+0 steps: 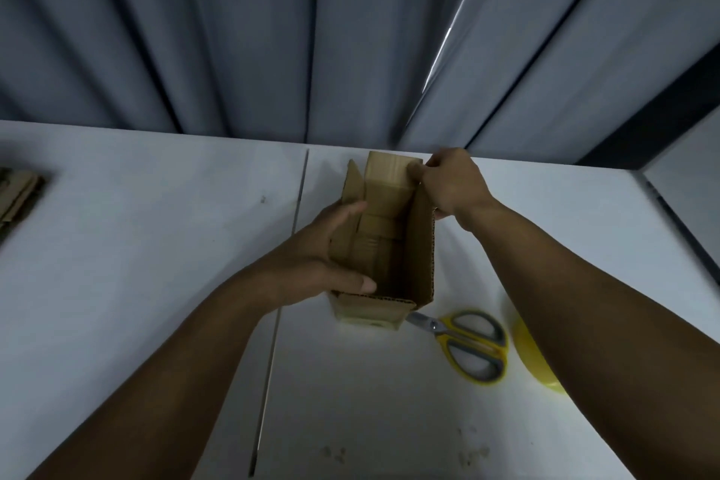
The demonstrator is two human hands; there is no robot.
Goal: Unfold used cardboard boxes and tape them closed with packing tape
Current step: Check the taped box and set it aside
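Flattened cardboard: lying at the table's far left edge, brown and layered, well apart from my hands.
Table: showing a smooth white top, with a thin seam running away from me just left of the box.
Left hand: gripping the box's left wall, fingers reaching over the rim to the inside, thumb pressing at the near corner.
Cardboard box: standing on the table between my hands, brown corrugated board with fluted edges showing; opening facing up, long axis pointing away from me toward the curtain.
Right hand: pinching the far flap at its right corner.
Scissors: lying near the box's near right corner, yellow and grey handles, steel blades pointing at the box.
Packing tape roll: sitting just right of the scissors, yellow, partly hiding behind my right forearm.
Curtain: hanging behind the table, grey and pleated.
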